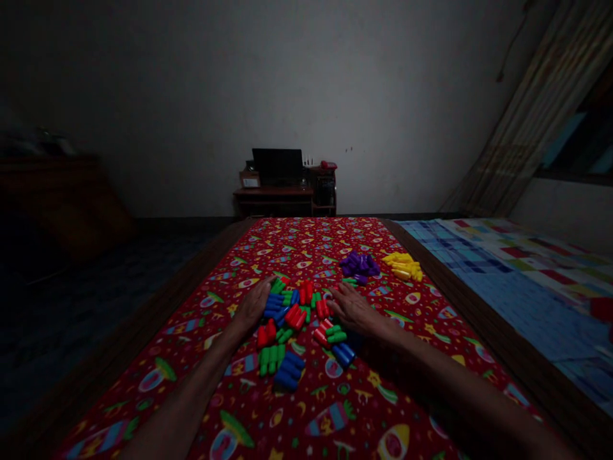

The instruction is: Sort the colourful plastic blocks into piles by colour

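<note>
Pieces (295, 316) in red, green and blue lie loosely mixed on the red cloth (191, 358), between the two hands. Far left, a cabinet (62, 204) sinks into shadow, and whatever stands on it is too dark to name. Next comes the left hand (253, 305), set against the outer edge of the mix, perhaps to stop pieces straying that way. Its fingers curve inward, but the tips are lost among the pieces, so I cannot tell whether it grips one.

In the middle, some pieces overlap and hide their neighbours, so a count is not possible. A green piece (271, 359) and a blue piece (290, 370) lie at the near edge. The right hand (353, 308) is palm down, fingers loosely spread, just beside a red piece (322, 308); nothing shows in its grasp, though its underside is hidden. Its place opposite the left hand seems to bound the mix on this side.

Beyond it, a purple pile (359, 263) and then a yellow pile (405, 268) sit apart, apparently to hold those colours separate. Dim light blurs where one piece ends and another begins. Far right, a quilt (507, 275) is cut off by the frame.
</note>
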Tool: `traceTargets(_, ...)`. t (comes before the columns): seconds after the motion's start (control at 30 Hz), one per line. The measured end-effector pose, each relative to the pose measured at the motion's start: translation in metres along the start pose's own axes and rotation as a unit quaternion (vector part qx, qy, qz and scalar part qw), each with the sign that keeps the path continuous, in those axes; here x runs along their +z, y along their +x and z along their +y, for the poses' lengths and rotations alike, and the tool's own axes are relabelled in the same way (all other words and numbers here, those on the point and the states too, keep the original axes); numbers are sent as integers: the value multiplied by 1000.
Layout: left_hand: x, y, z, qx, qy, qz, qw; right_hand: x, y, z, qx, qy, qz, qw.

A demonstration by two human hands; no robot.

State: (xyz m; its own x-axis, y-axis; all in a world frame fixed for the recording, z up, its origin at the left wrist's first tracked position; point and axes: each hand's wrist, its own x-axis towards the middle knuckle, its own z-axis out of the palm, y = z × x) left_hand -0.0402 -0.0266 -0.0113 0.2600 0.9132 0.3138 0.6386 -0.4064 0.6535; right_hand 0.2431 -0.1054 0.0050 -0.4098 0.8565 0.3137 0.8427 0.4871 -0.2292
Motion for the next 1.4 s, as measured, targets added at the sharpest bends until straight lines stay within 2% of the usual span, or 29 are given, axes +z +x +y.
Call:
traceTargets(0.07, 1, 1, -1, 10, -4, -11, 1000, -3, -6, -5, -31, 46, 15, 998)
traceTargets(0.13, 3, 3, -2, 20, -8, -22, 1000, -8, -8, -4, -35, 86, 58, 994)
traceTargets(0.2, 4, 4, -2, 25, -13, -33, 999, -11, -4, 3, -18, 103, 105, 989)
traceTargets(0.27, 7, 5, 3, 30, -24, -51, 998, -9, 1, 11, 11, 101, 125, 987)
traceTargets(0.33, 11, 2, 12, 35, -49, -74, 995, -5, 5, 14, 26, 97, 99, 990)
traceTargets(0.43, 15, -7, 28, 41, -110, -108, 987, -2, 2, 3, -16, 134, 35, 990)
traceTargets(0.5, 15, -11, 34, 42, -148, -120, 981, -7, -6, -5, -39, 180, 37, 982)
traceTargets(0.6, 12, -7, 33, 31, -169, -85, 981, -21, -24, 1, 1, 206, 106, 973)
traceTargets(0.67, 11, 4, 29, 24, -145, -53, 988, -24, -38, 17, 47, 187, 146, 970)
traceTargets(0.7, 13, 12, 28, 28, -122, -56, 991, -23, -44, 25, 69, 174, 153, 970)
traceTargets(0.77, 21, 26, 29, 44, -78, -96, 991, -14, -55, 38, 106, 156, 138, 972)
traceTargets(0.83, 32, 37, 37, 65, -62, -143, 986, -2, -60, 41, 127, 153, 104, 975)
traceTargets(0.97, 43, 38, 58, 117, -67, -214, 968, 14, -52, 17, 112, 181, 78, 974)
traceTargets(1.07, 35, 25, 71, 166, -53, -283, 943, 13, -42, -9, 67, 250, 65, 964)
traceTargets(1.13, 24, 15, 76, 183, -32, -299, 936, 6, -36, -21, 23, 288, 63, 955)
traceTargets(1.23, 2, -6, 76, 188, 9, -259, 947, -9, -31, -19, 12, 301, 82, 950)
traceTargets(1.33, -24, -38, 63, 166, 36, -188, 967, -19, -31, 4, 61, 271, 110, 954)
traceTargets(1.4, -37, -65, 49, 115, 30, -139, 983, -17, -33, 21, 80, 239, 112, 961)
